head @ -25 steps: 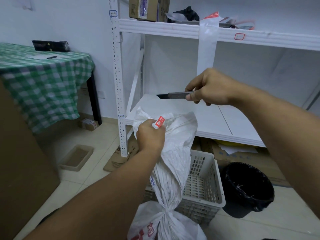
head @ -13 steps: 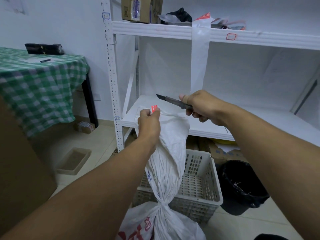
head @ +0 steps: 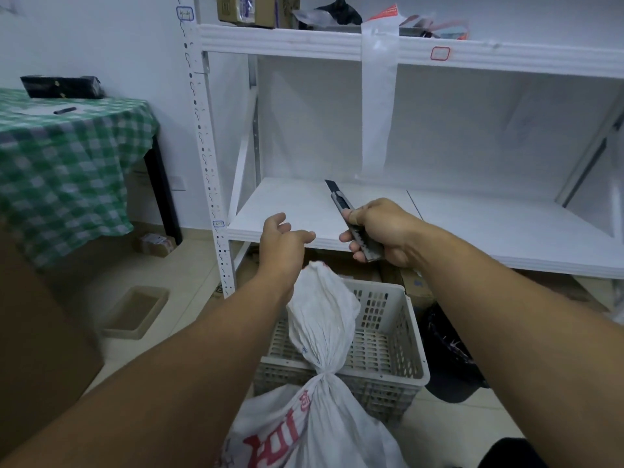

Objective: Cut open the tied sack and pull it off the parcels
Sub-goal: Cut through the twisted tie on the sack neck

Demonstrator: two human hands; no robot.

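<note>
**Tied sack upright by the basket, knife in the right hand**

The white sack (head: 320, 319) stands on the floor at bottom centre, its bulging lower part printed with red characters. A tight knot (head: 323, 376) cinches its neck, and the crumpled fabric above the knot rises like a plume to just under the left wrist; whether it touches the wrist cannot be told.

The left hand (head: 285, 239) hovers above that plume, its grip released, fingers loosely curled around nothing. Just to its right, the right hand (head: 385, 231) has its grip clenched on a dark utility knife (head: 341, 204), whose extended blade points up and away, apart from the sack.

Behind the sack sits a pale slotted basket (head: 388, 332), with a black bin (head: 449, 359) on its right. A white shelf unit (head: 304, 207) stands beyond both hands, and a cardboard box (head: 256, 10) sits on its upper level. At far left is a worktop (head: 60, 157) under a green checked cloth, with a shallow tray (head: 135, 312) on the floor tiles near it.
</note>
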